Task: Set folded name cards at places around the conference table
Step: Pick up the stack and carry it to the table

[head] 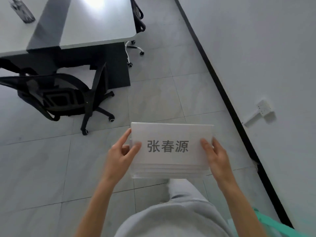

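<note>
Both hands hold a stack of name cards above the floor, near the person's body: left hand pinches the left edge, right hand grips the right edge. The table stands far left, well apart, a chair at its near end.

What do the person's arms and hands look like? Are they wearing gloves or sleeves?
No gloves. The left hand and right hand are bare, with no rings or watch showing. Both forearms are bare too, with no sleeves visible. Lower down there are light grey trousers and a bit of green cloth.
</note>
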Motion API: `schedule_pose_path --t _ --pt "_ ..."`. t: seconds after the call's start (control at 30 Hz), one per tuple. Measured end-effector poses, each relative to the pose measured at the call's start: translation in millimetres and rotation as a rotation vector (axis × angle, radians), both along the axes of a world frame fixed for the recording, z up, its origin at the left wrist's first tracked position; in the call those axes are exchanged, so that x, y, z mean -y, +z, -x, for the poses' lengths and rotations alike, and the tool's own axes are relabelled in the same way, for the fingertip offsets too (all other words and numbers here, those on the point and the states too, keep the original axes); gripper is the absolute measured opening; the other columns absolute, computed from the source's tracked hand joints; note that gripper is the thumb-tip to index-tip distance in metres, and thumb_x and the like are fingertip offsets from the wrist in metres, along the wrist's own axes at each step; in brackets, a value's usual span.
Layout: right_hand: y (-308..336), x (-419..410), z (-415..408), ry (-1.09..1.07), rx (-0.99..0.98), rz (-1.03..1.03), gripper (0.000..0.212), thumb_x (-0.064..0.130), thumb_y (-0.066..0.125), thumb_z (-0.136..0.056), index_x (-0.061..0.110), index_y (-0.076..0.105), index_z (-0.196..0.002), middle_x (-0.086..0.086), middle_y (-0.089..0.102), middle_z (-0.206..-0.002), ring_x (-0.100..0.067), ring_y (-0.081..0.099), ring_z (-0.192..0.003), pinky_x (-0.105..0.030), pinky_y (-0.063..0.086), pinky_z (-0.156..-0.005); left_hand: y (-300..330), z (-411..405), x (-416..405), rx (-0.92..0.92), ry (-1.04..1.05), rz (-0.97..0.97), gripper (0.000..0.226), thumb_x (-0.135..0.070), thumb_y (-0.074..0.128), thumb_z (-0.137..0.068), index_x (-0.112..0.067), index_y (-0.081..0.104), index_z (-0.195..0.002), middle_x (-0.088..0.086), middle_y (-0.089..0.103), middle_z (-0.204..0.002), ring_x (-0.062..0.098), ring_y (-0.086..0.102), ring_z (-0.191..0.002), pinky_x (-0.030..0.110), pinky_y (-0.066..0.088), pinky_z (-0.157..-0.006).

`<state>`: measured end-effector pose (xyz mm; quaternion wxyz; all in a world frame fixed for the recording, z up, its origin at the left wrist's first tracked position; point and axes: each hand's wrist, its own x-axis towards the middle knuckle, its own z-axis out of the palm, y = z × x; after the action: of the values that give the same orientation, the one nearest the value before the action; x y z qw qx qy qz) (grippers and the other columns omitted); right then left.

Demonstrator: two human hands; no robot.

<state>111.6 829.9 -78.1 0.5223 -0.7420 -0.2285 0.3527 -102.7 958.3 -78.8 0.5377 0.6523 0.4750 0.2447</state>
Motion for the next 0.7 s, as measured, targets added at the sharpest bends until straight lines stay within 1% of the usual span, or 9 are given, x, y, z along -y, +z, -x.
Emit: schedule_pose_path --t 0.07,0.17,0.23,0.33,0.37,0.47,0.53,0.6,0.7 --pt "-8 -48 -25 0.037 0.009 0.011 0.023 0.038 0.048 -0.088 0.028 0.059 -0.106 0.009 0.068 -0.092 -0.008 0.065 -0.084 -0.022 0.050 -0.069 -7 -20 -39 0.025 0.043 0.027 0.073 -0.058 0.054 -0.062 -0.041 0.033 -0.129 -0.011 0.074 -0.079 0.012 0.071 -0.073 0.022 0.057 -0.059" --pt "-14 -130 -66 0.113 0.025 0.016 0.012 0.037 0.049 -0.088 0.031 0.058 -0.094 0.009 0.068 -0.090 -0.009 0.066 -0.083 -0.022 0.051 -0.069 -15 -52 -104 0.042 0.113 0.051 0.072 -0.059 0.055 -0.061 -0.042 0.032 -0.128 -0.011 0.074 -0.081 0.015 0.071 -0.073 0.028 0.059 -0.061" --pt "-12 -189 -94 0.193 0.031 0.025 0.015 0.036 0.048 -0.089 0.029 0.058 -0.099 0.007 0.068 -0.093 -0.010 0.066 -0.084 -0.023 0.053 -0.070 -15 -74 -148 0.048 0.171 0.061 0.072 -0.056 0.057 -0.065 -0.040 0.033 -0.131 -0.008 0.074 -0.083 0.016 0.071 -0.075 0.032 0.060 -0.064" --pt "-2 -278 -129 0.309 0.078 0.021 0.028 0.037 0.048 -0.089 0.019 0.056 -0.109 -0.002 0.068 -0.099 -0.015 0.065 -0.087 -0.032 0.054 -0.077 -8 -102 -210 0.082 0.287 0.075 0.060 -0.041 0.063 -0.078 -0.038 0.035 -0.131 -0.009 0.075 -0.079 0.013 0.071 -0.075 0.027 0.058 -0.064" --pt "1 -307 -138 0.351 0.093 0.018 0.030 0.037 0.047 -0.089 0.017 0.055 -0.110 -0.002 0.067 -0.099 -0.013 0.064 -0.086 -0.029 0.054 -0.076 -6 -109 -230 0.090 0.320 0.082 0.058 -0.041 0.063 -0.078 -0.038 0.037 -0.130 -0.006 0.075 -0.078 0.014 0.071 -0.075 0.029 0.059 -0.066" --pt "9 -390 -159 0.448 0.094 -0.003 0.025 0.032 0.047 -0.091 0.019 0.053 -0.111 0.008 0.063 -0.089 -0.003 0.060 -0.078 -0.009 0.049 -0.060 -1 -124 -289 0.101 0.406 0.096 0.070 -0.054 0.059 -0.067 -0.036 0.040 -0.131 0.004 0.075 -0.083 0.019 0.071 -0.079 0.046 0.057 -0.075" --pt "10 -445 -169 0.490 0.096 -0.010 0.021 0.029 0.047 -0.091 0.020 0.052 -0.110 0.011 0.061 -0.085 -0.006 0.059 -0.074 -0.005 0.044 -0.053 -4 -131 -331 0.108 0.447 0.081 0.070 -0.055 0.057 -0.065 -0.036 0.041 -0.130 0.001 0.075 -0.086 0.019 0.071 -0.080 0.045 0.057 -0.076" --pt "7 -496 -175 0.519 0.100 -0.020 0.027 0.030 0.047 -0.091 0.018 0.053 -0.114 0.010 0.062 -0.084 -0.008 0.061 -0.074 -0.006 0.045 -0.051 -6 -139 -377 0.115 0.480 0.070 0.070 -0.055 0.057 -0.064 -0.036 0.042 -0.129 -0.001 0.075 -0.086 0.018 0.071 -0.080 0.041 0.057 -0.075" --pt "0 -577 -186 0.526 0.108 -0.037 0.039 0.036 0.047 -0.089 0.017 0.052 -0.123 0.009 0.065 -0.090 -0.007 0.064 -0.080 -0.016 0.051 -0.063 -12 -149 -458 0.138 0.483 0.051 0.066 -0.054 0.058 -0.063 -0.037 0.045 -0.126 0.005 0.075 -0.085 0.019 0.071 -0.080 0.040 0.058 -0.072"
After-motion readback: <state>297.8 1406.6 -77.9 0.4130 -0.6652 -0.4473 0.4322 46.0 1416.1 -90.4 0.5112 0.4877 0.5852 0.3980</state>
